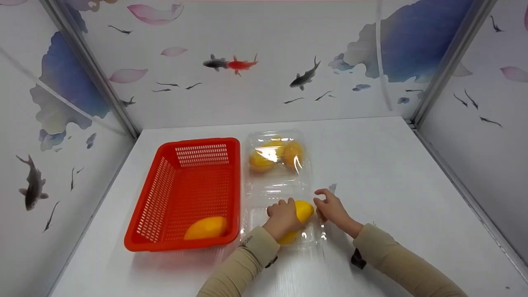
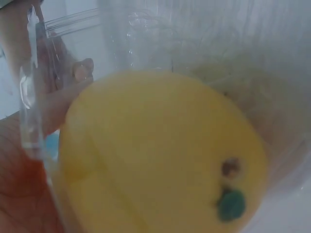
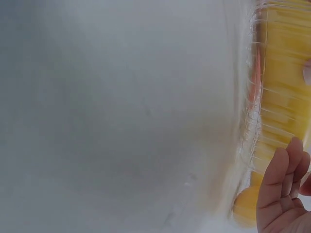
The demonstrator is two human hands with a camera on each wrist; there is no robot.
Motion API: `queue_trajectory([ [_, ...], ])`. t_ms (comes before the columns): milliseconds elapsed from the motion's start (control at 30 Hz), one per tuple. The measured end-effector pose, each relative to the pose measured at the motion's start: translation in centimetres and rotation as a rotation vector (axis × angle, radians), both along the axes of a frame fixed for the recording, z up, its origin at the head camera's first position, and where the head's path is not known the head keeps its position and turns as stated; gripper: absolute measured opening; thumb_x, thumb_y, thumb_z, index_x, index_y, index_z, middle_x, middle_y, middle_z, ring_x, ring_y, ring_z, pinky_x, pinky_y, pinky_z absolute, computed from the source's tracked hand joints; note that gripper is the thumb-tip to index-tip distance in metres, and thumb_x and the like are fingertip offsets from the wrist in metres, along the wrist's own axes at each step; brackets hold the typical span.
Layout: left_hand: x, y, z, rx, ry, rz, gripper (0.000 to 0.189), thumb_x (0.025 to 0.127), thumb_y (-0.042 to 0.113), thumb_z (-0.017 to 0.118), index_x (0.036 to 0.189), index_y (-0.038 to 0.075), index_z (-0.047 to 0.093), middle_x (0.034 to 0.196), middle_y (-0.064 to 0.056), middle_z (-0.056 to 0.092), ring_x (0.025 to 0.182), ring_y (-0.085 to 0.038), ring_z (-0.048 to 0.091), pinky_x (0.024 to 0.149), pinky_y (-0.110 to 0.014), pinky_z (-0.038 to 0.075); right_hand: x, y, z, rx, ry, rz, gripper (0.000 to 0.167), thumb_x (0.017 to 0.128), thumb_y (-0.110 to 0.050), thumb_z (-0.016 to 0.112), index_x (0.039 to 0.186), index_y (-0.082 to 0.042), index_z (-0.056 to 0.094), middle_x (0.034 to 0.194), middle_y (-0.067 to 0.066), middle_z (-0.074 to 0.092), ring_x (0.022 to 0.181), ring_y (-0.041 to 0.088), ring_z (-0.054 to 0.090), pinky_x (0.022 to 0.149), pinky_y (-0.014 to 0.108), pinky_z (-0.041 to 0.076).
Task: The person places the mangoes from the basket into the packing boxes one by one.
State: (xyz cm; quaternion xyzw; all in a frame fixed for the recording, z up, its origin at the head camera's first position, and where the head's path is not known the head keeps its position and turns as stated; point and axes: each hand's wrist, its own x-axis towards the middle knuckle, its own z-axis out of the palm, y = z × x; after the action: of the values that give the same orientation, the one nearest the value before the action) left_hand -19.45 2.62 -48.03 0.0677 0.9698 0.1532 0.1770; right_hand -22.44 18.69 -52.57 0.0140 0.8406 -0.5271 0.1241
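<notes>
Fingers of left hand (image 1: 284, 218) curl over yellow fruit (image 1: 304, 210) in near part of clear packaging (image 1: 274, 189), by head view; right hand (image 1: 333, 210) loose at its edge, contact unclear. Left wrist: fruit fills view beside packaging wall. Right wrist: fingers nearly straight. I judge step as seating fruit; next move calls for steadying edge.

Fruit (image 1: 305, 209) I hold: smooth skin;
container (image 1: 256, 216): clear, glossy plastic;
basket (image 1: 236, 185): smooth plastic;
my sleeves (image 1: 410, 264): matt cloth;
table (image 1: 367, 156): smooth, glossy
</notes>
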Motion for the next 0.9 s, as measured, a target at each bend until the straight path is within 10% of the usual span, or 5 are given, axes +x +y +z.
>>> queue_trajectory([
  [400, 0.2, 0.0, 0.3, 0.016, 0.031, 0.004, 0.075, 0.074, 0.042, 0.072, 0.131, 0.005, 0.041, 0.104, -0.016, 0.051, 0.094, -0.033, 0.046, 0.086, -0.048, 0.038, 0.1, 0.0, 0.0, 0.019, 0.006, 0.0, 0.035, 0.094, -0.017, 0.047, 0.125, -0.001, 0.041, 0.057, 0.003, 0.049, 0.045, 0.013, 0.042, 0.047, 0.022, 0.044],
  [633, 0.4, -1.7, 3.8, 0.049, 0.107, -0.025, 0.075, 0.079, 0.039, 0.068, 0.139, 0.008, 0.033, 0.126, -0.016, 0.046, 0.111, -0.035, 0.043, 0.099, -0.048, 0.034, 0.1, -0.1, -0.1, 0.002, -0.012, -0.003, 0.036, 0.094, -0.017, 0.047, 0.126, -0.001, 0.04, 0.056, 0.003, 0.049, 0.044, 0.013, 0.042, 0.047, 0.022, 0.045],
  [900, -0.8, -8.7, 8.5, 0.12, 0.473, -0.339, 0.067, 0.083, 0.026, 0.066, 0.14, 0.011, 0.033, 0.142, -0.013, 0.035, 0.13, -0.03, 0.032, 0.108, -0.048, 0.024, 0.1, 0.0, 0.1, 0.037, -0.041, -0.005, 0.037, 0.095, -0.02, 0.046, 0.127, -0.004, 0.04, 0.06, 0.004, 0.049, 0.047, 0.015, 0.043, 0.049, 0.023, 0.046],
])
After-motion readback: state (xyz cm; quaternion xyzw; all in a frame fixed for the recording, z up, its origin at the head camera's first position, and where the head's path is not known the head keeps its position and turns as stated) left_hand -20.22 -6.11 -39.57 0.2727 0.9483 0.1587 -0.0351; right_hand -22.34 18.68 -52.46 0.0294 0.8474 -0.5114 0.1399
